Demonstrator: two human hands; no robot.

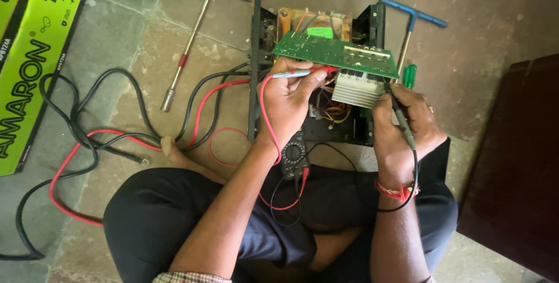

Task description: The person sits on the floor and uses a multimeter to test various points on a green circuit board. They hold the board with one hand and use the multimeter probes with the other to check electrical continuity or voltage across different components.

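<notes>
the person sat cross-legged on a worn stone floor (145, 56), the left hand (288, 99) closed around a red-tipped meter probe (297, 74) laid against the near edge of a green printed circuit board (335, 53), the right hand (404, 126) closed around a black meter probe (399, 111) pointed up at the ribbed aluminium heat sink (356, 88) under that board. the board stood tilted over an open black metal chassis (343, 126) just beyond the knees, with a black dial multimeter (294, 155) near the lap. judged step: probing in progress; any further contact would call for steady tips. red and black cables (75, 143) trailed left; a green carton (35, 44) and a steel t-handle wrench (189, 44) lay far left, a blue t-handle tool (410, 18) far right.
</notes>
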